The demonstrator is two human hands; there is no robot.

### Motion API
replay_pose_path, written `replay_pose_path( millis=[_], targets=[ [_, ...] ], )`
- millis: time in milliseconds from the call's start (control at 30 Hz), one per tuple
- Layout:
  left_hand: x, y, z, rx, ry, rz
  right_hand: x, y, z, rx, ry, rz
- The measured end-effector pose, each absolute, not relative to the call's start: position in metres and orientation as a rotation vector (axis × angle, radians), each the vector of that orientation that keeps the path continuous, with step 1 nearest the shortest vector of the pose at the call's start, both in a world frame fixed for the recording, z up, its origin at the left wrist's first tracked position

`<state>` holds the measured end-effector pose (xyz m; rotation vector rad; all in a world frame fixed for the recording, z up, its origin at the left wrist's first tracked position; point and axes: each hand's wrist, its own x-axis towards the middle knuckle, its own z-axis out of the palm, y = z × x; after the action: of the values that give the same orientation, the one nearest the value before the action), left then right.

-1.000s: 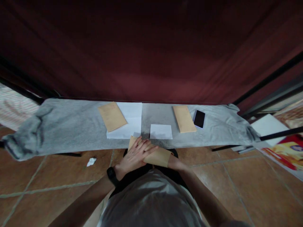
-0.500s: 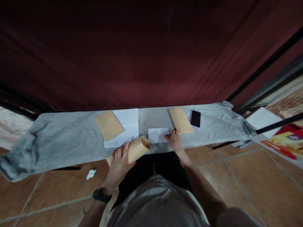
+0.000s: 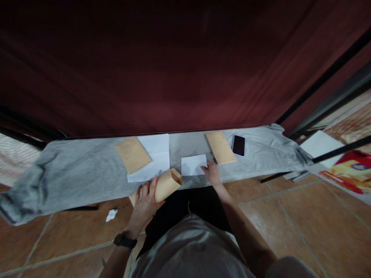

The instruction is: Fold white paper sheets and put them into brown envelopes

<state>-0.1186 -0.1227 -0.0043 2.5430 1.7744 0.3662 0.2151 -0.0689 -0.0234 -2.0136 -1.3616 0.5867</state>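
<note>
left hand, grip closed on the bowed envelope, could crease it by squeezing. right hand, grip open, touches the paper slip, which may slide.

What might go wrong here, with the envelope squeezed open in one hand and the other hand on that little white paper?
1. The white paper under the right hand lies near the grey cloth's front edge; a nudge might slide it to the floor.
2. The left hand alone bows the brown envelope open; its mouth might collapse or crease.
</note>
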Motion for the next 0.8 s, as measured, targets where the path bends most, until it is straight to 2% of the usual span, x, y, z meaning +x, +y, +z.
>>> replay_pose_path(
  millis=[167, 300, 400, 567, 800],
  targets=[
    [-0.121, -0.122, -0.008, 2.543, 1.773, 0.387, 0.218, -0.084, -0.016, -1.521, -1.076, 0.859],
    [-0.121, -0.119, -0.011, 2.551, 1.763, 0.409, 0.213, -0.098, 0.001, -1.311, -1.022, 1.049],
    [-0.119, -0.118, -0.010, 2.544, 1.767, 0.453, 0.212, -0.106, 0.011, -1.322, -1.117, 1.083],
    [-0.117, -0.116, -0.007, 2.582, 1.755, 0.481, 0.219, -0.110, 0.021, -1.513, -1.417, 0.889],
    [-0.117, -0.114, -0.011, 2.569, 1.783, 0.527, 0.225, -0.109, 0.026, -1.526, -1.356, 1.055]
  ],
)
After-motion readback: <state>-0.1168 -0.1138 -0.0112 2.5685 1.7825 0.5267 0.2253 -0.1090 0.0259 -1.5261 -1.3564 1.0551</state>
